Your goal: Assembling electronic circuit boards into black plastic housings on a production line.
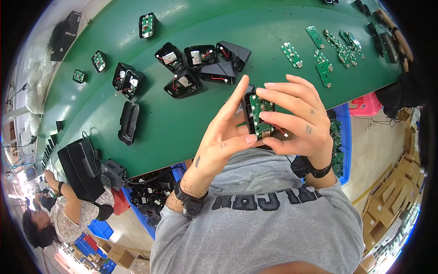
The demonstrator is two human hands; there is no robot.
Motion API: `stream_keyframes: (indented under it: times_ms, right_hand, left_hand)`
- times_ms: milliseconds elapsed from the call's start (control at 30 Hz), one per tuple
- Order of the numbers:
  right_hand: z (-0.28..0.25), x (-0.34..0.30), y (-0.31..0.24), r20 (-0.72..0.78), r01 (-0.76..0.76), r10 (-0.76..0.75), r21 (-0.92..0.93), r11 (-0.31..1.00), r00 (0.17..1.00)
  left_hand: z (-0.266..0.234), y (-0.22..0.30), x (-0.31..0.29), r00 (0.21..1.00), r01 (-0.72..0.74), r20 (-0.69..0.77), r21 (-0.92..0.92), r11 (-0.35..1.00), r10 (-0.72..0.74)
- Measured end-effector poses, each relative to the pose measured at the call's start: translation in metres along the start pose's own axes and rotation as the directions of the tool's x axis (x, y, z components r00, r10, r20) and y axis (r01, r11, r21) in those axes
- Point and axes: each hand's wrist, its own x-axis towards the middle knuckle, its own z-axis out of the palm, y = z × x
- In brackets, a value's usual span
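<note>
Close to my body, over the table's near edge, both hands are around a small black plastic housing (247, 109) with a green circuit board (256, 116) lying at its open side. My left hand (218, 137) grips the housing from the left, thumb on the board's lower end and index finger stretched upward. From the right, my right hand (303, 118) has its fingertips on the board's face and edge, with the thumb below. A red wire (276, 127) with a white connector hangs out between the right fingers. The housing's underside is hidden.
On the green table (182, 132) lie several black housings (197, 55) with wires, a long black shell (129, 122) and loose circuit boards (323, 68). Blue bins (346, 146) of parts stand below the edge. A co-worker (68, 212) sits at left; cardboard boxes (388, 201) fill the right floor.
</note>
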Motion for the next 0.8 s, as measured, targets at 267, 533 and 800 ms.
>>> stream_keyframes:
  times_ms: [267, 533, 800]
  right_hand:
    - [-0.001, 0.003, -0.003, 0.069, -0.075, 0.072, 0.056, 0.996, 0.995]
    - [0.026, -0.001, -0.018, 0.221, -0.414, 0.659, 0.898, 0.151, 0.719]
    - [0.034, -0.003, -0.011, 0.249, -0.478, 0.667, 0.859, 0.183, 0.703]
  left_hand:
    - [0.002, -0.004, 0.003, 0.998, -0.057, 0.000, 0.040, 0.998, 0.057]
    - [0.009, -0.016, 0.006, 0.972, -0.231, 0.113, 0.356, 0.906, 0.204]
    - [0.003, -0.032, 0.012, 0.922, -0.314, 0.009, 0.602, 0.734, 0.387]
